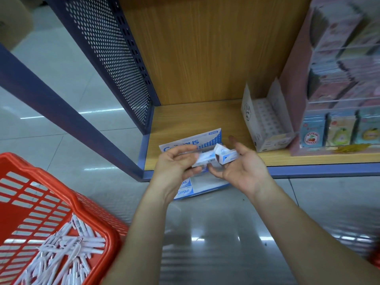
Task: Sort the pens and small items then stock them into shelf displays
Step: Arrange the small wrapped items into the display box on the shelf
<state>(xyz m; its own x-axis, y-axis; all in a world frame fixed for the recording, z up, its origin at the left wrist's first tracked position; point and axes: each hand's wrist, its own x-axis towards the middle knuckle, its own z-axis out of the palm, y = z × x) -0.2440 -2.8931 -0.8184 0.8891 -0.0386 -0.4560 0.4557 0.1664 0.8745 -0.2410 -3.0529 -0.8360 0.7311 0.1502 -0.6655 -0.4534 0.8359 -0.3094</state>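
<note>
Wood-grain shelf (197, 118), glossy floor (216, 233)

Red slotted plastic basket (67, 204) of white pens (67, 251), blue-and-white dotted Campus cardboard display box (193, 144), small white-and-blue carton (223, 156), orange wood-grain shelf (197, 118) edged in blue, dark blue perforated metal side panel (115, 56), pink display stand (296, 83), pale grey glossy floor tiles (61, 79)

Single head-worn wide-angle view — faces forward and down, near low shelf (195, 120) ahead, red basket (18, 210) at lower left

Bare left hand (173, 164) and right hand (243, 168), forearms (144, 233) uncovered.
</note>
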